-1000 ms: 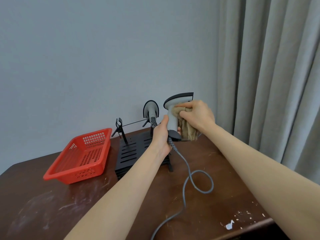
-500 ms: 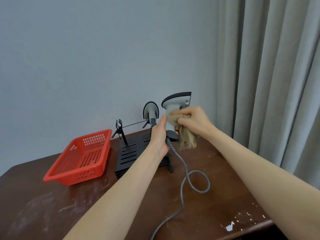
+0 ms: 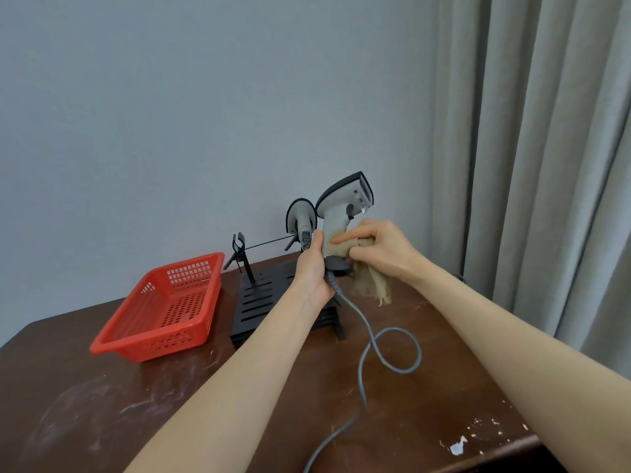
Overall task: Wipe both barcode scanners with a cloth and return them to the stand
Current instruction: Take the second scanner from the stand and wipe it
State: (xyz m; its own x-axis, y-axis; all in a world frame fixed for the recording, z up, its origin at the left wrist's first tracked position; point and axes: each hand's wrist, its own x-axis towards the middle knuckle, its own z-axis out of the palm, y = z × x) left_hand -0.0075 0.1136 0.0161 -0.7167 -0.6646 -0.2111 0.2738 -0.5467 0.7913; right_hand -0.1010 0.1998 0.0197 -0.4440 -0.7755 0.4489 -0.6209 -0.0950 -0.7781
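Beige cloth [image 3: 370, 285] is bunched in your right hand [image 3: 379, 247], fingers pressing it against the handle of the scanner [image 3: 341, 206]. Your left hand [image 3: 316, 268] grips the handle's base, holding the scanner upright above the far edge of the counter [image 3: 444, 397]. Hold that left grip firm and roll the scanner so the cloth reaches head and window. Mind the cable [image 3: 419, 351] looped on the counter. The other scanner [image 3: 300, 216] sits on the stand [image 3: 263, 298], just behind your left hand.

grey corded scanner [image 3: 338, 213] upright, tan cloth [image 3: 370, 288] against its handle — second scanner [image 3: 300, 216] on black stand [image 3: 261, 297]
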